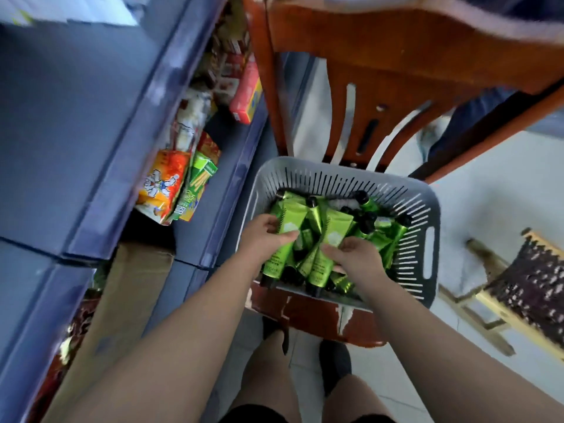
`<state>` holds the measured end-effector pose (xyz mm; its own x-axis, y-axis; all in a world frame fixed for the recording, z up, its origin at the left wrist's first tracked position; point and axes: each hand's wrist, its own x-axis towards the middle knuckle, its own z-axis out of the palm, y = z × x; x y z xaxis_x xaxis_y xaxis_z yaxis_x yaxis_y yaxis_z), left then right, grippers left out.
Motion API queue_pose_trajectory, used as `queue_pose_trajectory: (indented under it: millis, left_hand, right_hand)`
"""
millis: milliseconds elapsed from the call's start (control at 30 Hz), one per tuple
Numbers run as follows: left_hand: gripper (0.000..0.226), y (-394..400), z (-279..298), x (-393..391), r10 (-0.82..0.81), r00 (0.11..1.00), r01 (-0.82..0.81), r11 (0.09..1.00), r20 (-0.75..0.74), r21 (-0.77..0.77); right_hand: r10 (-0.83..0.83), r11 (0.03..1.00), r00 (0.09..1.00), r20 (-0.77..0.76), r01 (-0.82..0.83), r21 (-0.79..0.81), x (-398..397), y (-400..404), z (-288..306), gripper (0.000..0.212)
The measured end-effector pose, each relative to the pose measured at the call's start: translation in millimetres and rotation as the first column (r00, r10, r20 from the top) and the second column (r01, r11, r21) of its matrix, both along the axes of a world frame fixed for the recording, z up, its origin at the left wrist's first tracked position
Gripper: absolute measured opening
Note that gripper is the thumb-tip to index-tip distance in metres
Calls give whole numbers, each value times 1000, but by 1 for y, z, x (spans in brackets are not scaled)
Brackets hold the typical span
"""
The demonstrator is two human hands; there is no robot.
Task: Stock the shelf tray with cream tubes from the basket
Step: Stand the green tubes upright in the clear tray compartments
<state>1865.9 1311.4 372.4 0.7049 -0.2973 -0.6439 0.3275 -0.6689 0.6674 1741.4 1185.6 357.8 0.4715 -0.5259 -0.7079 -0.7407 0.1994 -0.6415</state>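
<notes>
A grey slatted basket [427, 221] sits on the seat of a brown wooden chair and holds several green cream tubes [387, 239] with black caps. Both of my hands are inside the basket. My left hand [265, 236] grips a green tube [290, 221] between thumb and fingers at the basket's left side. My right hand [354, 254] pinches another green tube [331, 230] near the basket's middle. More tubes lie under and between my hands. No shelf tray for the tubes shows clearly.
Blue shelves [91, 123] run along the left, with snack packets [171, 184] and a red box [247, 93] on them. A cardboard piece [128, 300] leans low on the left. The chair's back [396, 71] rises behind the basket. A small stool [525, 285] stands at the right.
</notes>
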Motion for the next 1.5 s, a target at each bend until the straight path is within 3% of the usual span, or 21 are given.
queue_pose_trajectory:
  millis: [67, 200, 267, 400, 533, 733, 933, 1267, 1500]
  left_hand:
    - [47, 6, 33, -13, 123, 992, -121, 988, 20, -97]
    - [26, 26, 105, -36, 273, 955, -239, 940, 116, -244]
    - [30, 40, 147, -45, 303, 939, -234, 910, 163, -343]
    - [28, 79, 244, -57, 367, 872, -195, 867, 324, -458]
    - [25, 132, 344, -68, 476, 733, -212, 838, 485, -502]
    - [25, 224, 472, -104, 610, 470, -217, 780, 638, -587]
    - [19, 330, 559, -160, 663, 237, -239, 748, 710, -619]
    - [20, 488, 632, -241, 611, -17, -313, 749, 792, -585]
    - [20, 602, 645, -289, 563, -96, -370, 745, 821, -555]
  right_hand:
    - [43, 999, 993, 108, -39, -33, -4, 2, 34, 43]
    - [151, 985, 939, 308, -119, -121, -8, 10, 103, 26]
    - [269, 960, 877, 399, -209, -188, -6, 14, 142, 23]
    - [434, 900, 701, 566, -316, -299, 10, 38, 230, 15]
    - [488, 858, 463, 740, -409, -311, 30, 84, 320, 25]
    - [439, 780, 113, 891, -540, -316, 41, 177, 446, 22]
    - [382, 657, -174, 908, -639, -399, 29, 288, 538, 19]
    - [313, 487, -324, 893, -753, -444, -9, 462, 613, 15]
    - [322, 377, -400, 858, -777, -504, -37, 589, 633, 15]
